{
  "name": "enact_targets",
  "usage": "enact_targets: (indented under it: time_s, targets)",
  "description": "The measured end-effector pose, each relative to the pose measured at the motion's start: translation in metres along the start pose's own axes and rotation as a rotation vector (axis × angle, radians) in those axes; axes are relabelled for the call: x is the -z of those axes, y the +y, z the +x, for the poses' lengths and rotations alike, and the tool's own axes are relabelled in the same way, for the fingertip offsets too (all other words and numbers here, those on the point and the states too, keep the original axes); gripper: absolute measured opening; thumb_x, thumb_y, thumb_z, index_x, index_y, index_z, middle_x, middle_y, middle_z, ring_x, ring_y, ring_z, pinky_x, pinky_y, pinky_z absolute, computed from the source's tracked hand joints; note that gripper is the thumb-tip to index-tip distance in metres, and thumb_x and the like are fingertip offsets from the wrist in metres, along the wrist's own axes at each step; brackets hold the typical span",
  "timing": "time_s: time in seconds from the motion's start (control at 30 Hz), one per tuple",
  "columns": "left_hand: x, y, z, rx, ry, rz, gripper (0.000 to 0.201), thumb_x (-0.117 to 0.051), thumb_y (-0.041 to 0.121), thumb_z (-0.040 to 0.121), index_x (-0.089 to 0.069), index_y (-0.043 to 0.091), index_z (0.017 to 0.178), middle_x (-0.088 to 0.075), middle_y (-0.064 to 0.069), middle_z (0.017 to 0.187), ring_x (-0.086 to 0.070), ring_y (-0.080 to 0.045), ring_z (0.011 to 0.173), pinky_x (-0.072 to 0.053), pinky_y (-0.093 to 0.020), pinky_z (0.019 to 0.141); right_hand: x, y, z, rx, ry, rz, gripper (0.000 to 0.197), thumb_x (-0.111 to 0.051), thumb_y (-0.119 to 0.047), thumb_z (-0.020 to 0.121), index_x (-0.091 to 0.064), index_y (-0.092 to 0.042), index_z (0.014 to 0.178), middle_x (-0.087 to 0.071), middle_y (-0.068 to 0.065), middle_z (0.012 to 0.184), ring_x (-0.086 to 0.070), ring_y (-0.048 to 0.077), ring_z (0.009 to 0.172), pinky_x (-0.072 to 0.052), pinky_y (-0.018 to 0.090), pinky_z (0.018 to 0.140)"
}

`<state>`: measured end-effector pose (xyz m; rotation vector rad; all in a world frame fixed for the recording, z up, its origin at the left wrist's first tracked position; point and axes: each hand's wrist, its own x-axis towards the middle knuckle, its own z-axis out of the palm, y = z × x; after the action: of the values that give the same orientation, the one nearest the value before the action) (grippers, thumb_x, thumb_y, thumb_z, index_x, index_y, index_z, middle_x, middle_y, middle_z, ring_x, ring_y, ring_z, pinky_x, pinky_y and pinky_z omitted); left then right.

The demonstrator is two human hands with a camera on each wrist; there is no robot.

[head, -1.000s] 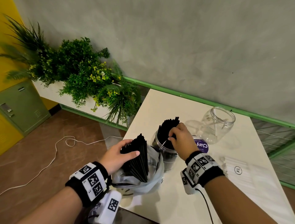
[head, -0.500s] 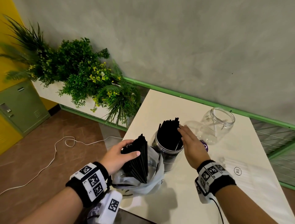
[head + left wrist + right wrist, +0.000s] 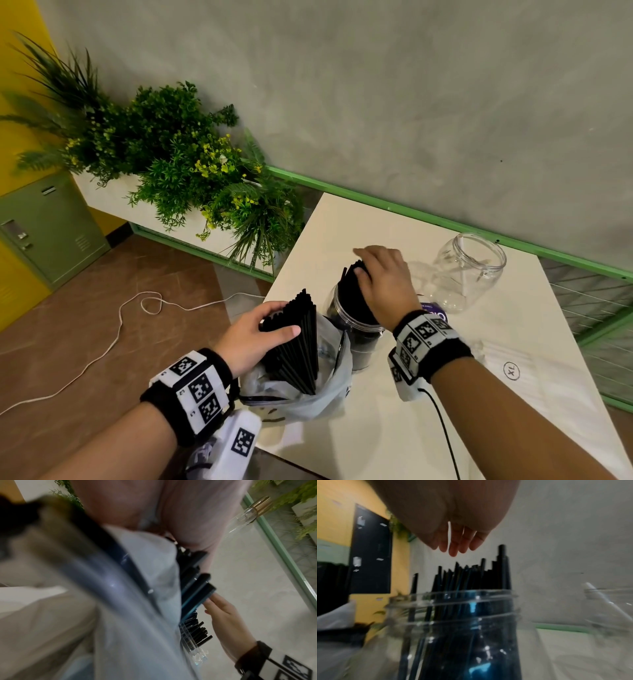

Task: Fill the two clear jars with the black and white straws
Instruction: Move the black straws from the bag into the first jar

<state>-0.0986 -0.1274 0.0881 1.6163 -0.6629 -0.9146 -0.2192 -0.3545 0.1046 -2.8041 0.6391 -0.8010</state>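
From the head view, your left hand [image 3: 255, 334] grips a bundle of black straws [image 3: 297, 346] standing in a plastic bag [image 3: 310, 394], just left of the near jar [image 3: 356, 329]. Your right hand [image 3: 385, 281] lies over that jar's straws with fingers straight, hiding most of its mouth. The other jar [image 3: 469, 270] stands right of the near jar, and a white packet [image 3: 513, 371] lies further right.

In your left wrist view, the bag [image 3: 137, 601] blocks most of the frame, with straw ends [image 3: 197, 582] beside it.

In your right wrist view, straight fingers [image 3: 453, 545] hang over black straws [image 3: 471, 577] in the near jar [image 3: 453, 622], holding nothing.
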Motion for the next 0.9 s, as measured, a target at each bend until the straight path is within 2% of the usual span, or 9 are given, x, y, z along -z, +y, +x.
enact_targets:
  time_s: [0.13, 0.27, 0.37, 0.43, 0.5, 0.6, 0.7, 0.8, 0.9]
  targets:
    - [0.002, -0.001, 0.0, 0.009, 0.003, -0.008, 0.065, -0.074, 0.056, 0.048, -0.062, 0.033, 0.108, -0.068, 0.004, 0.107, -0.066, -0.013, 0.098, -0.052, -0.032, 0.091, -0.017, -0.008, -0.005, 0.039, -0.27, -0.224, 0.064, -0.023, -0.052, 0.089, -0.047, -0.018, 0.138, -0.052, -0.001, 0.138, -0.036, 0.028, 0.134, -0.028, 0.05, 0.108]
    - [0.001, 0.001, -0.001, 0.011, 0.008, -0.002, 0.051, -0.083, 0.044, 0.062, -0.062, 0.033, 0.106, -0.067, 0.005, 0.107, -0.065, -0.013, 0.098, -0.051, -0.028, 0.089, -0.019, -0.007, -0.004, 0.049, -0.2, -0.247, 0.059, -0.035, -0.056, 0.09, -0.047, -0.023, 0.137, -0.046, -0.001, 0.143, -0.031, 0.029, 0.138, -0.023, 0.051, 0.111]
    - [0.0, 0.002, -0.001, 0.015, 0.012, 0.007, 0.033, -0.074, 0.027, 0.076, -0.061, 0.032, 0.106, -0.067, 0.004, 0.106, -0.064, -0.012, 0.097, -0.051, -0.027, 0.088, -0.018, -0.009, -0.006, 0.107, -0.142, -0.225, 0.028, -0.064, -0.039, 0.085, -0.067, -0.026, 0.11, -0.051, 0.003, 0.136, -0.034, 0.031, 0.133, -0.032, 0.052, 0.104]
    - [0.0, 0.002, -0.001, 0.012, 0.007, 0.007, 0.031, -0.072, 0.023, 0.079, -0.061, 0.031, 0.107, -0.066, 0.004, 0.107, -0.064, -0.011, 0.097, -0.051, -0.024, 0.086, -0.018, -0.007, -0.011, 0.1, -0.048, -0.187, 0.007, -0.071, -0.029, 0.081, -0.072, -0.026, 0.087, -0.054, 0.003, 0.13, -0.034, 0.03, 0.127, -0.034, 0.05, 0.099]
    - [0.001, 0.002, -0.001, 0.006, 0.01, 0.007, 0.032, -0.072, 0.022, 0.08, -0.061, 0.03, 0.108, -0.066, 0.005, 0.107, -0.064, -0.008, 0.095, -0.05, -0.018, 0.08, -0.015, -0.001, -0.02, 0.056, 0.033, -0.13, 0.003, -0.074, -0.026, 0.079, -0.072, -0.025, 0.082, -0.057, 0.003, 0.119, -0.036, 0.027, 0.117, -0.033, 0.045, 0.094]
    - [0.001, 0.0, -0.001, 0.003, 0.024, 0.004, 0.032, -0.073, 0.021, 0.08, -0.062, 0.029, 0.109, -0.066, 0.006, 0.107, -0.064, -0.005, 0.093, -0.048, -0.012, 0.073, -0.009, 0.007, -0.04, 0.068, 0.065, -0.157, 0.012, -0.062, -0.034, 0.085, -0.071, -0.026, 0.088, -0.058, -0.004, 0.102, -0.041, 0.023, 0.102, -0.032, 0.04, 0.085]
    - [-0.001, 0.001, -0.002, 0.0, 0.013, -0.018, 0.032, -0.071, 0.018, 0.081, -0.061, 0.026, 0.11, -0.066, 0.004, 0.107, -0.065, -0.001, 0.088, -0.048, -0.01, 0.068, -0.006, 0.009, -0.05, 0.056, 0.024, -0.219, 0.029, -0.047, -0.039, 0.087, -0.065, -0.026, 0.106, -0.058, -0.005, 0.102, -0.044, 0.022, 0.098, -0.036, 0.04, 0.081]
    - [-0.002, 0.002, -0.002, 0.001, 0.006, -0.036, 0.031, -0.07, 0.016, 0.082, -0.061, 0.025, 0.11, -0.066, 0.003, 0.106, -0.066, 0.003, 0.081, -0.047, -0.008, 0.065, -0.008, 0.005, -0.042, 0.026, -0.011, -0.275, 0.041, -0.06, -0.037, 0.086, -0.056, -0.026, 0.125, -0.054, 0.001, 0.104, -0.045, 0.026, 0.093, -0.039, 0.041, 0.079]
    - [-0.003, 0.002, -0.002, 0.003, 0.007, -0.033, 0.032, -0.071, 0.016, 0.081, -0.062, 0.024, 0.111, -0.066, 0.002, 0.108, -0.065, -0.001, 0.086, -0.047, -0.008, 0.067, -0.01, -0.002, -0.031, 0.04, -0.036, -0.294, 0.042, -0.07, -0.039, 0.081, -0.061, -0.025, 0.12, -0.054, 0.002, 0.098, -0.046, 0.027, 0.089, -0.04, 0.042, 0.076]
